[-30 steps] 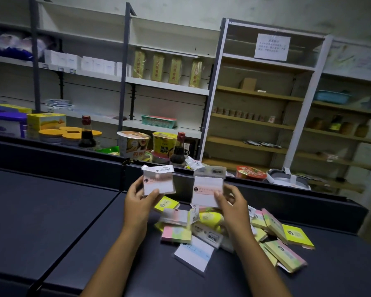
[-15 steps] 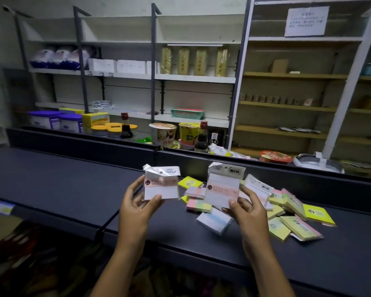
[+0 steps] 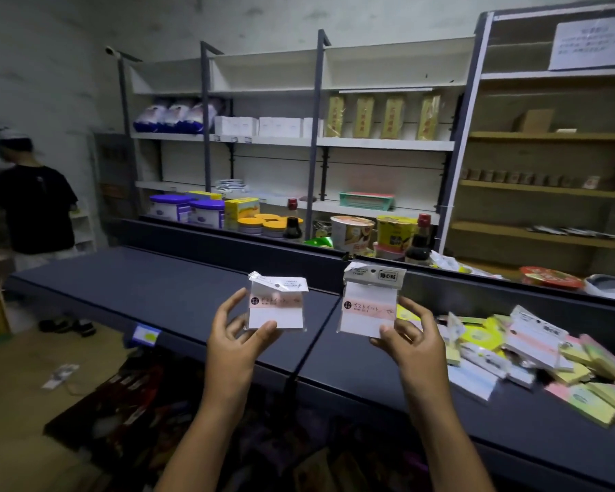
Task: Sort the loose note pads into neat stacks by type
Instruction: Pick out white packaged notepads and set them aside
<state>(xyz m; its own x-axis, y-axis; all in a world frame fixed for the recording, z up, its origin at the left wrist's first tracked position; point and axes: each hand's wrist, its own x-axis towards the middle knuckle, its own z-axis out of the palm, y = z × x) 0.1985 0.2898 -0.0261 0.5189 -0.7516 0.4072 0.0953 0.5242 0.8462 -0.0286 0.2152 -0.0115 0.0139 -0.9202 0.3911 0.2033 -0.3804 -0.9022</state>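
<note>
1. A person in a black shirt [image 3: 32,207] stands at far left, facing away.
2. Two soy sauce bottles [image 3: 418,239] stand behind the dark counter [image 3: 157,278], beside instant noodle cups [image 3: 352,232].
3. Purple-lidded tubs [image 3: 187,209] sit left of orange-lidded jars [image 3: 263,225].
4. A paper notice [image 3: 592,42] hangs upper right.

Dark blue-grey tabletop [image 3: 178,289], seam down the middle; loose heap of note pads [image 3: 533,353] on right part: yellow, pink, white packets overlapping
</note>
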